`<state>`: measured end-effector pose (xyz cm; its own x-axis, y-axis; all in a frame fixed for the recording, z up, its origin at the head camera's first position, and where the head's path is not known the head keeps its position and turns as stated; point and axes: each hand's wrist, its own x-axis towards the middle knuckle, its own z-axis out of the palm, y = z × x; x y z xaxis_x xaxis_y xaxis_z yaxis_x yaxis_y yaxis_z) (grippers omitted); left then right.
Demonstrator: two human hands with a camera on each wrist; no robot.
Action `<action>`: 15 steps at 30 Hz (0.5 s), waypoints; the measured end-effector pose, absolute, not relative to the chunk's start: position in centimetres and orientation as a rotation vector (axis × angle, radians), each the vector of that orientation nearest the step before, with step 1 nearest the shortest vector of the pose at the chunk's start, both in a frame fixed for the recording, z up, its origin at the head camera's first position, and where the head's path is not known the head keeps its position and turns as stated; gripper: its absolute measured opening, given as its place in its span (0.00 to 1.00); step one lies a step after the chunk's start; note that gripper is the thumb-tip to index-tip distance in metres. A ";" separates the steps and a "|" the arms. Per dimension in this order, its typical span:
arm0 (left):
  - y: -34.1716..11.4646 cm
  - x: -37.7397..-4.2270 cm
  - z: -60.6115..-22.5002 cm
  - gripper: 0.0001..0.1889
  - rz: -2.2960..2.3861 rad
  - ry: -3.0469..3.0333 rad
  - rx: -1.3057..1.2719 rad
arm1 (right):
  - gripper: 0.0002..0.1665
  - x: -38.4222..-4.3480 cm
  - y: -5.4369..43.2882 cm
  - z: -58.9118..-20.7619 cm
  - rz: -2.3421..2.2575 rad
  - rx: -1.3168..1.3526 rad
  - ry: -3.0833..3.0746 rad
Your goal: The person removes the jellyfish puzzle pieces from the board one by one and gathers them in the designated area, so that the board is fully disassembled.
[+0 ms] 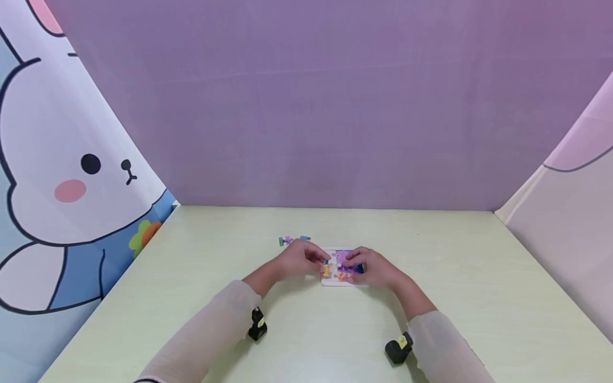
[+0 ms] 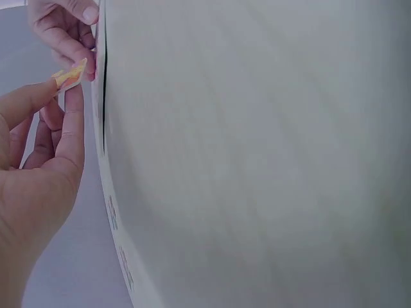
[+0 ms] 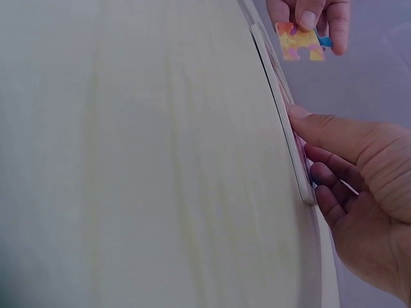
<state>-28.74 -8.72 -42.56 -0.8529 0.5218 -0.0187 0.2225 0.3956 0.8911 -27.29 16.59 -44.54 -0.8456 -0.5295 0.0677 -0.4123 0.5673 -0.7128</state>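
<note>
My left hand pinches a yellow-and-orange jigsaw puzzle piece between thumb and fingertips, at the left side of the puzzle board. In the right wrist view the same puzzle piece shows its face, tilted above the board. The white-rimmed puzzle board lies flat on the table with a colourful picture, partly hidden by both hands. My right hand rests on the board's right side, its thumb at the near edge and its fingers loosely bent over the picture.
Several loose puzzle pieces lie on the pale table behind the left hand. Black wrist devices hang at both sleeves. A purple panel rises along the table's far edge, with printed cloth at both sides.
</note>
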 end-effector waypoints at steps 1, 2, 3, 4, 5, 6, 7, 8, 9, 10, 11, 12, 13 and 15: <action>-8.9 -28.7 -42.5 0.14 1.449 2.362 0.655 | 0.20 -27.3 16.6 -44.5 -1.148 -0.786 2.639; -9.1 -28.6 -42.4 0.14 1.459 2.360 0.659 | 0.20 -27.3 16.5 -44.5 -1.148 -0.778 2.641; -9.2 -28.6 -42.3 0.14 1.469 2.357 0.660 | 0.20 -27.3 16.5 -44.5 -1.153 -0.767 2.638; -9.4 -28.5 -42.2 0.14 1.478 2.352 0.653 | 0.20 -27.2 16.5 -44.5 -1.154 -0.760 2.638; -9.6 -28.5 -42.1 0.14 1.488 2.345 0.646 | 0.20 -27.2 16.5 -44.4 -1.158 -0.751 2.634; -9.7 -28.5 -42.1 0.14 1.501 2.334 0.640 | 0.20 -27.2 16.4 -44.4 -1.152 -0.752 2.637; -9.9 -28.5 -42.0 0.15 1.510 2.325 0.631 | 0.20 -27.2 16.4 -44.4 -1.155 -0.740 2.634; -10.0 -28.5 -42.0 0.15 1.522 2.317 0.623 | 0.20 -27.2 16.4 -44.4 -1.148 -0.742 2.637; -10.1 -28.6 -42.0 0.15 1.533 2.308 0.614 | 0.20 -27.2 16.4 -44.4 -1.148 -0.741 2.635; -10.3 -28.6 -42.0 0.16 1.543 2.301 0.605 | 0.20 -27.2 16.4 -44.4 -1.144 -0.744 2.637; -10.4 -28.6 -42.0 0.16 1.555 2.291 0.598 | 0.20 -27.2 16.4 -44.4 -1.140 -0.745 2.639; -10.5 -28.6 -41.9 0.15 1.564 2.285 0.592 | 0.20 -27.1 16.4 -44.4 -1.135 -0.746 2.643; -10.6 -28.6 -41.9 0.15 1.564 2.284 0.585 | 0.20 -27.1 16.4 -44.4 -1.135 -0.742 2.645; -10.8 -28.6 -41.7 0.14 1.573 2.278 0.566 | 0.20 -27.1 16.4 -44.4 -1.134 -0.734 2.651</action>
<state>-28.57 -10.79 -41.74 -0.8723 0.4878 -0.0328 0.1422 0.3174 0.9376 -27.13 16.42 -44.43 -0.8654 -0.4996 0.0391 -0.3733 0.5906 -0.7155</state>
